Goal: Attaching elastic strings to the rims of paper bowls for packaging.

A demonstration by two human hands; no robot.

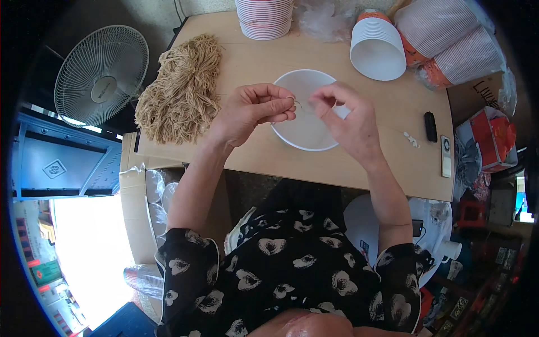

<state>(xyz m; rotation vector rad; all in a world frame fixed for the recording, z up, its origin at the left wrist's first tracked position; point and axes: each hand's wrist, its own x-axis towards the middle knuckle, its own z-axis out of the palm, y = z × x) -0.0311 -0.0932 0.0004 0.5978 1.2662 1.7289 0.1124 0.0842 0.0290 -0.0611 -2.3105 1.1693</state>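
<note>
Wooden table (359, 163), seen from above, with all positions given relative to the white bowl (306, 112) near its front edge. Left of the bowl lies a large heap of tan string (182, 92); beyond it stand stacked bowls (264, 17), and to its upper right lie sleeves of paper cups (449, 42). The left hand (252, 112) reaches over the bowl's left rim, and the right hand (348, 121) covers its right rim. Between them, above the bowl's centre, a single thin strand (298, 104) runs roughly left to right, each end pinched between a thumb and forefinger closed narrowly on it. Both hands lie equally near. The strand appears pale, fine and slightly kinked.
</note>
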